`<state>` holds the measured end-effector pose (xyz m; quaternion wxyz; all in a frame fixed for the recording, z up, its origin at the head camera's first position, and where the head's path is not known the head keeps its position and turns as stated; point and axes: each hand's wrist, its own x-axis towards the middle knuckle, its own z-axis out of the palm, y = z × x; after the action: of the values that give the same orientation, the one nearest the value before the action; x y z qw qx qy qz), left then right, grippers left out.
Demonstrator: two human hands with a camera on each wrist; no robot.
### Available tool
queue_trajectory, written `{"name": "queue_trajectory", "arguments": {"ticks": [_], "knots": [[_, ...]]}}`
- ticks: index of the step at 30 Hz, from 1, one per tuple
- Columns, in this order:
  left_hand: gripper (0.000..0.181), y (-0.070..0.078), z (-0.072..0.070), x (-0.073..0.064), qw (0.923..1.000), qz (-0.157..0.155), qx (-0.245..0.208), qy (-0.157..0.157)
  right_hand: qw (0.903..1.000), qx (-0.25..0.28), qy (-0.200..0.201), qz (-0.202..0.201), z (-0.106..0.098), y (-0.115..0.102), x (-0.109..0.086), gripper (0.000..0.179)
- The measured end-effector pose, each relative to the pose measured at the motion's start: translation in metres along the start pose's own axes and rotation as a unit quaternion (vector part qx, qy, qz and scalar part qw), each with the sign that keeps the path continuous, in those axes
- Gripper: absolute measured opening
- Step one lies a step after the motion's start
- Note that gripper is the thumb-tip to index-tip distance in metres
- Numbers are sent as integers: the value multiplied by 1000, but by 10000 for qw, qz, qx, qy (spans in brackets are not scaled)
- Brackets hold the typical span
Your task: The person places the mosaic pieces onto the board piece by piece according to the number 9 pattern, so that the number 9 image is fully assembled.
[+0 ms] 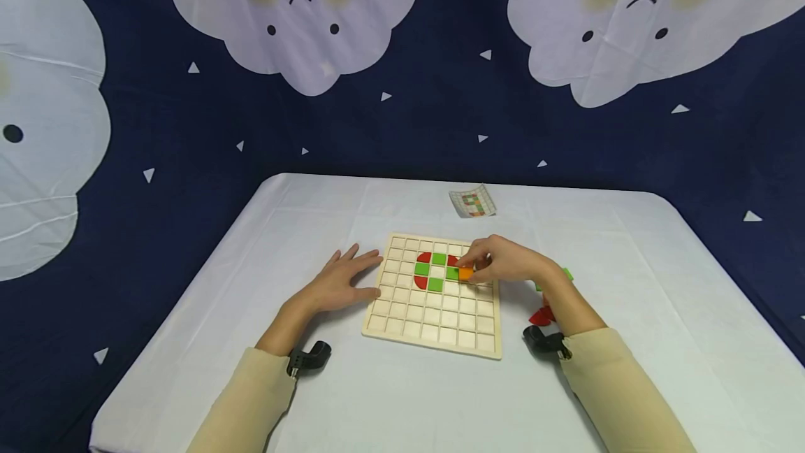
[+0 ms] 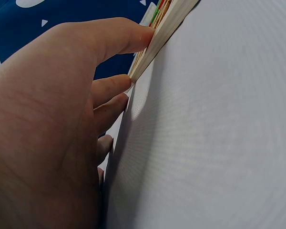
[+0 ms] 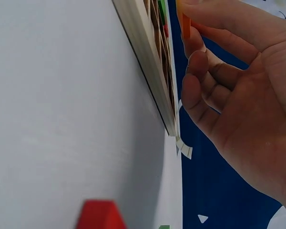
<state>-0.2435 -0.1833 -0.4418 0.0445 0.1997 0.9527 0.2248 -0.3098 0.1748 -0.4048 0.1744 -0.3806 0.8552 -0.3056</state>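
Note:
A wooden grid board [image 1: 402, 313] lies on the white table, with green square tiles [image 1: 435, 284] and red rounded tiles [image 1: 421, 282] set in its upper cells. My right hand [image 1: 503, 259] pinches an orange tile [image 1: 465, 273] between thumb and fingers over the board's right side, beside a green tile. In the right wrist view the orange tile [image 3: 186, 25] shows edge-on at the fingertips. My left hand [image 1: 339, 282] is spread at the board's left edge, thumb and fingertips against the rim [image 2: 155, 47]; its fingers are fairly straight.
Loose red pieces [image 1: 542, 316] and green pieces [image 1: 568, 274] lie right of the board, partly hidden by the right forearm. A small printed pattern card [image 1: 473, 202] lies behind the board. A dark blue cloud-print cloth [image 1: 440, 124] hangs behind the table.

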Motion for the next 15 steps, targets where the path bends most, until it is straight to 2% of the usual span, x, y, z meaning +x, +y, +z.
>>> {"name": "queue_trajectory", "arguments": {"ticks": [15], "knots": [[70, -1, 1, 0, 10000, 44, 61, 55, 10000, -48, -61, -43, 9, -9, 3, 35]]}}
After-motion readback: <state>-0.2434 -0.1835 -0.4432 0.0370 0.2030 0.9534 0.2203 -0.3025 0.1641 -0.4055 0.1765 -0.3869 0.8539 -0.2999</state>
